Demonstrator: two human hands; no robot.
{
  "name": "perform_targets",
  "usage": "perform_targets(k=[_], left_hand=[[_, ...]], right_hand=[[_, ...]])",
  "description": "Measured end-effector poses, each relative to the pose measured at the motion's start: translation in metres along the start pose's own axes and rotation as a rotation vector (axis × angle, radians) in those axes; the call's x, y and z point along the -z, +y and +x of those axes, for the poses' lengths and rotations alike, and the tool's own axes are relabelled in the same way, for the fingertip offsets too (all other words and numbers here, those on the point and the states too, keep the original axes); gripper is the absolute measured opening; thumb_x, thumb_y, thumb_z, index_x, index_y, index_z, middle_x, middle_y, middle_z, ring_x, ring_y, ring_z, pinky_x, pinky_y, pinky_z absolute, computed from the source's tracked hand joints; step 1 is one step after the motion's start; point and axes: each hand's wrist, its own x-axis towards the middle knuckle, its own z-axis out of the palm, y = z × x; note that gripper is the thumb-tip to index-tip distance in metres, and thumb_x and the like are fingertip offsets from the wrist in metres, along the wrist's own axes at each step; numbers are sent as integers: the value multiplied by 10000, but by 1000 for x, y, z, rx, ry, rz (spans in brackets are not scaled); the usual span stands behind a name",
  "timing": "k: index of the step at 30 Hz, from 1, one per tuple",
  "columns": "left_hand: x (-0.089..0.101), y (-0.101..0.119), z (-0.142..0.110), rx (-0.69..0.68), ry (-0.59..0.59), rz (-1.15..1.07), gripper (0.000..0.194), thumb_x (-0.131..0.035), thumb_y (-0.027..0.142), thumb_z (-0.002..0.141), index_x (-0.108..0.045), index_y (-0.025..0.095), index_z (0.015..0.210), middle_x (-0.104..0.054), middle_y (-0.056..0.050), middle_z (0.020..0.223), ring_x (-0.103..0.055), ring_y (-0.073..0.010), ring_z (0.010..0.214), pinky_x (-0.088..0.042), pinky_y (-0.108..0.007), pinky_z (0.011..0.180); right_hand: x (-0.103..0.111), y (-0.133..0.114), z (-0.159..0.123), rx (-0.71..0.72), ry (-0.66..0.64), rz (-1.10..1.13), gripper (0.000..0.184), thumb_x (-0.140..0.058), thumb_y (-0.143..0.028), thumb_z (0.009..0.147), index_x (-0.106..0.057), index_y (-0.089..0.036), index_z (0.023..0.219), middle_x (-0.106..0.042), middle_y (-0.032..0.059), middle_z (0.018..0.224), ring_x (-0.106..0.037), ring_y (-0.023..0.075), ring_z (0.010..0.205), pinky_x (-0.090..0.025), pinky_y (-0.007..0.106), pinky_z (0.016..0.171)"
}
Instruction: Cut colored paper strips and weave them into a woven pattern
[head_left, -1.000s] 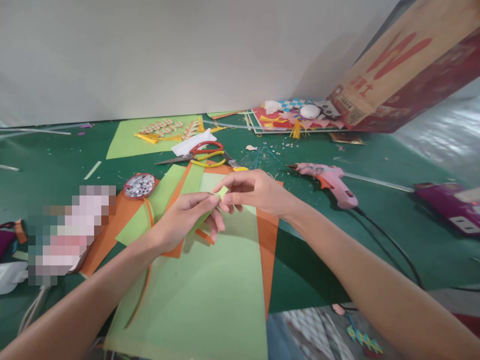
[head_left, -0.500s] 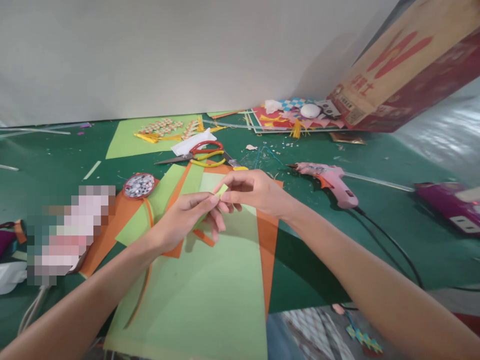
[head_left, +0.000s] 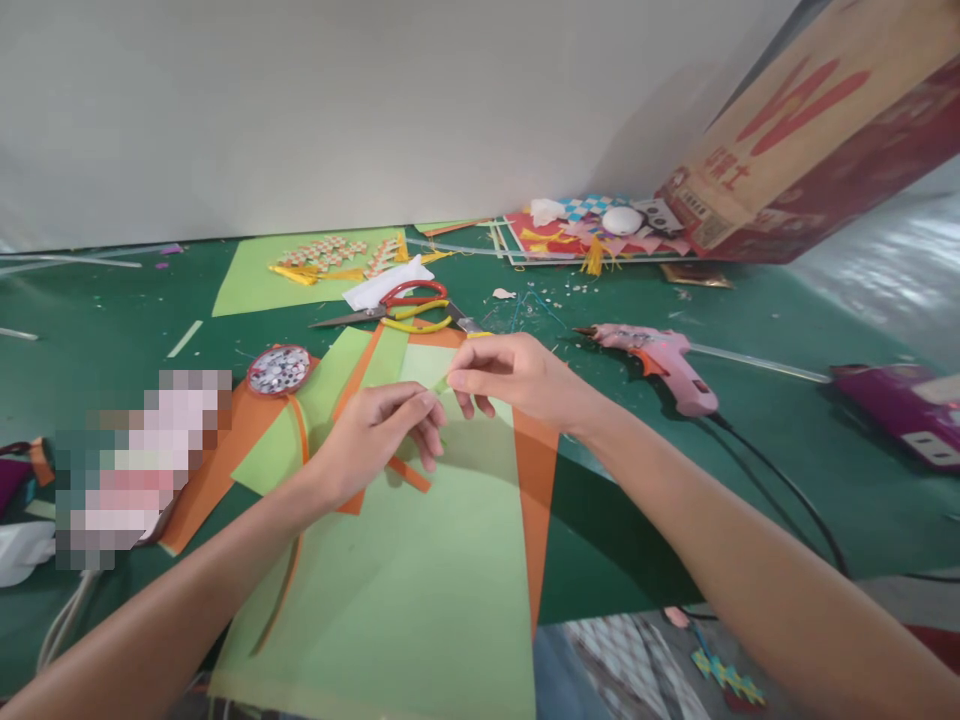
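A narrow light-green paper strip (head_left: 442,384) runs between my two hands, above a large green sheet (head_left: 420,590). My left hand (head_left: 386,425) pinches one end between thumb and forefinger, its other fingers curled below. At the other end, my right hand (head_left: 510,375) grips the strip between thumb and fingertips. Most of the strip is hidden by the fingers. Just under my left hand lies a short orange paper strip (head_left: 410,475). A longer curved orange strip (head_left: 289,590) lies along the left side of the sheet.
Scissors (head_left: 416,308) with red and yellow handles lie beyond my hands. A round box of sequins (head_left: 279,371) is on the left. To the right lies a pink glue gun (head_left: 660,360) with a black cord. A paper bag (head_left: 810,140) stands at the back right.
My hands have drawn slightly apart. The flat green end that stood up between the fingertips now shows as a thin, edge-on piece.
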Motion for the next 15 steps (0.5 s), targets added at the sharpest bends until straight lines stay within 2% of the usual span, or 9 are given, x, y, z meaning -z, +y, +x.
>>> perform_targets(k=[4, 8, 15], left_hand=[[-1, -1, 0, 10, -6, 24, 273, -449, 295, 913, -556, 169, 696, -623, 24, 592, -629, -107, 513, -472, -223, 569], [-1, -1, 0, 16, -6, 32, 274, -454, 301, 907, -557, 169, 689, -624, 22, 580, -628, -111, 504, -465, -224, 558], [-1, 0, -1, 17, -10, 54, 300, -443, 322, 922, -567, 170, 695, -631, 15, 580, -628, -116, 509, -479, -230, 568]], right_hand=[[-2, -2, -1, -28, -13, -42, 226, -706, -313, 733, -556, -166, 651, -557, -24, 580, -496, 73, 496, -375, 206, 442], [-3, 0, -1, 13, -4, -66, 213, -643, -285, 774, -528, -177, 631, -537, -26, 562, -494, 78, 503, -374, 208, 451], [7, 1, 0, 89, 102, -73, 178, -574, -258, 798, -527, -181, 644, -547, -14, 537, -496, 89, 489, -377, 220, 449]])
